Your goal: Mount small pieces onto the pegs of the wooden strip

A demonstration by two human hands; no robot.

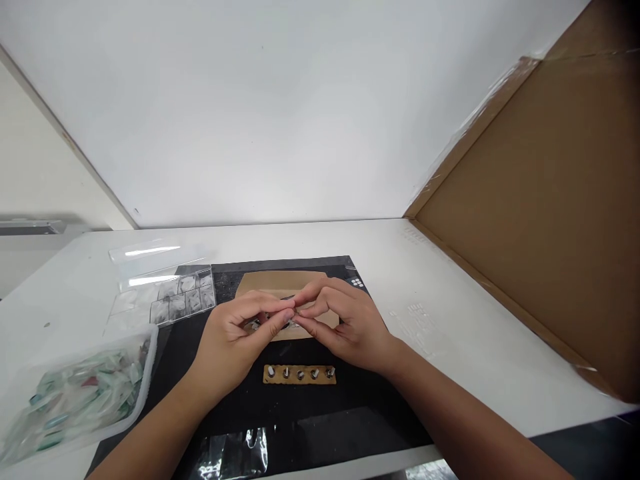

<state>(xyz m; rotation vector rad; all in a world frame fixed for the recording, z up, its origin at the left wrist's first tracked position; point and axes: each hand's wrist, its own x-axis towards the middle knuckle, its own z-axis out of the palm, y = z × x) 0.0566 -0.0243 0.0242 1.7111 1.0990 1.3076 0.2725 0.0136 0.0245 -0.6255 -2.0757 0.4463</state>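
Note:
My left hand (240, 333) and my right hand (345, 323) meet fingertip to fingertip in the middle of the view. Both are closed in a pinch; whatever sits between the fingertips is too small and too covered to name. Beneath them lies a tan cardboard sheet (265, 283) with some small pieces on it, mostly hidden by the fingers. Just in front of the hands is a brown strip (307, 374) carrying several small upright metallic and white pieces in a row. All this rests on a black mat (350, 413).
At the left stands a plastic tub (149, 360) of small greenish bags. Behind it lies a clear compartment box (183, 297) with pale bits inside, its lid raised. A clear plastic bag (235, 453) is at the mat's front edge. Cardboard (540, 220) walls off the right side.

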